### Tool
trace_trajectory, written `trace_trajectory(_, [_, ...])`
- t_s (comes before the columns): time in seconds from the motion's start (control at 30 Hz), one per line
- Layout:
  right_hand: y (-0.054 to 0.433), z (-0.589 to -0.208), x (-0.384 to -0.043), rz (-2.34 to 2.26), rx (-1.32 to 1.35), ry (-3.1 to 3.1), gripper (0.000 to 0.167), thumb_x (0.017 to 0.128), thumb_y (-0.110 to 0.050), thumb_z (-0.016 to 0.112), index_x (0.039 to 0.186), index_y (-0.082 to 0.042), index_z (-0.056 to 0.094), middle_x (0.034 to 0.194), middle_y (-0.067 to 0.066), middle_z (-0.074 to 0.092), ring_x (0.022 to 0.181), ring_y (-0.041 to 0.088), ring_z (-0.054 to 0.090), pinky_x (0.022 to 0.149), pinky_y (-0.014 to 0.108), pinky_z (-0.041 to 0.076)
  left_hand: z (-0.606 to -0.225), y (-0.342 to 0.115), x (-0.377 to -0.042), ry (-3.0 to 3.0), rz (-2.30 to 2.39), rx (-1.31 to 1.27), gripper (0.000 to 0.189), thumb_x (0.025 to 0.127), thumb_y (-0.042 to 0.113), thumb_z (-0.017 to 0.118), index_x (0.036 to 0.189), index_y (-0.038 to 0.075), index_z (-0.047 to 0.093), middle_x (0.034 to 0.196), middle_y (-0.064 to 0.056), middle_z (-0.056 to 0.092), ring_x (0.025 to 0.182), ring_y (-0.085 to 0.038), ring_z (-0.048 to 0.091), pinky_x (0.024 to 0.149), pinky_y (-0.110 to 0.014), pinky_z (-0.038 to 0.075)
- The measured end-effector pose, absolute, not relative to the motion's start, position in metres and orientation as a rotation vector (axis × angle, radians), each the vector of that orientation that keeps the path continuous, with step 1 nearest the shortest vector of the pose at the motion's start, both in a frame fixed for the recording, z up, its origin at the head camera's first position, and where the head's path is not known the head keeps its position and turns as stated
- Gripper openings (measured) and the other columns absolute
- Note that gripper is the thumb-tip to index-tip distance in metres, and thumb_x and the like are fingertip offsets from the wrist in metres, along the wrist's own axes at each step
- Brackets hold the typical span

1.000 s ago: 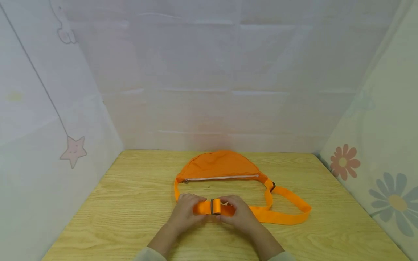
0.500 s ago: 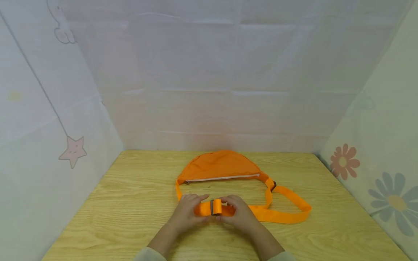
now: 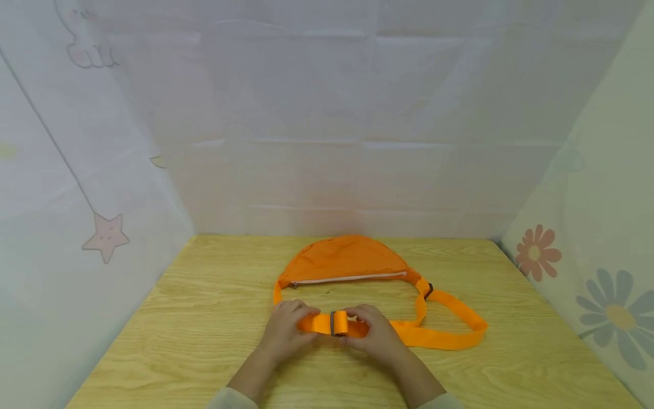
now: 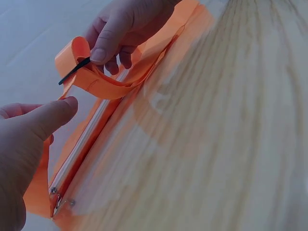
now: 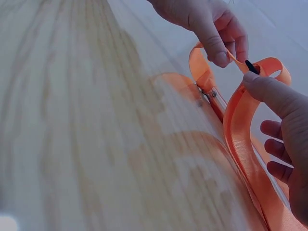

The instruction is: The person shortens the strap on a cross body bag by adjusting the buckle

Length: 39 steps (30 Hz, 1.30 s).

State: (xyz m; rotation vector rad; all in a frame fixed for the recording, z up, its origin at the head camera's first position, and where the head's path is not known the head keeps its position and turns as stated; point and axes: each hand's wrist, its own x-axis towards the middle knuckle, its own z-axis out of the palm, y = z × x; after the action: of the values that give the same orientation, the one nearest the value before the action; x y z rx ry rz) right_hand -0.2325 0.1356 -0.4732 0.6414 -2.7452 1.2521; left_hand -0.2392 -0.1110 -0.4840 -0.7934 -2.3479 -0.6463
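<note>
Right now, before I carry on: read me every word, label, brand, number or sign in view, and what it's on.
None readable: no lettering shows on the orange bag or its strap.
The dark buckles are too small to rule out fine marks.
The side walls show pictures, such as a star.

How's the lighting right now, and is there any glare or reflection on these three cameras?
Head view: soft, fairly even light, with shiny creases on the pale backdrop; left wrist view: cool, washed-out tint, and the orange webbing strap is mirrored on the glossy wood-grain tabletop; right wrist view: similar reflections, plus a bright glare spot at the lower left corner.
</note>
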Motion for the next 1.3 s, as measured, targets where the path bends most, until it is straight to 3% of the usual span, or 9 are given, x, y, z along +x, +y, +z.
trace_trajectory(0.3, [0.135,-0.474,-0.234,1.245,0.666,-2.748,0.050,0.076,-0.044,0.082,0.119,-0.024,0.067,0.118,-0.004,0.064,0.109,0.019,0.057,0.091,0.039,0.050,-0.488,-0.110,-0.240,-2.342,-0.841,-0.906,0.042,0.070,0.023,0.087,0.108,0.011,0.073,0.101,0.001,0.072,0.090,-0.015,0.062,0.083,-0.034,0.048])
trace_trajectory(0.5, [0.133,-0.476,-0.236,1.221,0.681,-2.748,0.048,0.076,-0.046,0.082,0.118,-0.027,0.068,0.119,-0.006,0.065,0.113,0.020,0.057,0.096,0.043,0.048,-0.489,-0.107,-0.240,-2.362,-0.870,-0.920,0.044,0.072,0.027,0.085,0.111,0.011,0.072,0.101,0.001,0.071,0.093,-0.017,0.061,0.085,-0.035,0.046])
trace_trajectory(0.8, [0.129,-0.476,-0.234,1.174,0.682,-2.743,0.051,0.074,-0.040,0.085,0.118,-0.018,0.068,0.120,-0.001,0.065,0.115,0.023,0.058,0.098,0.050,0.048,-0.486,-0.105,-0.237,-2.423,-0.855,-0.909,0.057,0.069,0.037,0.085,0.119,0.014,0.071,0.097,0.003,0.068,0.092,-0.013,0.057,0.086,-0.033,0.045])
trace_trajectory(1.1, [0.125,-0.475,-0.232,1.028,0.761,-2.681,0.046,0.072,-0.039,0.086,0.112,-0.022,0.070,0.113,-0.007,0.066,0.112,0.020,0.058,0.097,0.048,0.049,-0.487,-0.104,-0.238,-2.402,-0.800,-0.948,0.056,0.069,0.039,0.085,0.118,0.016,0.071,0.092,0.006,0.067,0.087,-0.010,0.056,0.085,-0.032,0.042])
trace_trajectory(1.3, [0.128,-0.477,-0.234,0.926,0.710,-2.733,0.054,0.069,-0.044,0.086,0.116,-0.023,0.069,0.116,-0.006,0.064,0.115,0.022,0.056,0.097,0.049,0.048,-0.486,-0.104,-0.237,-2.424,-0.825,-0.915,0.055,0.069,0.039,0.085,0.117,0.015,0.072,0.091,0.006,0.066,0.087,-0.011,0.055,0.084,-0.031,0.043])
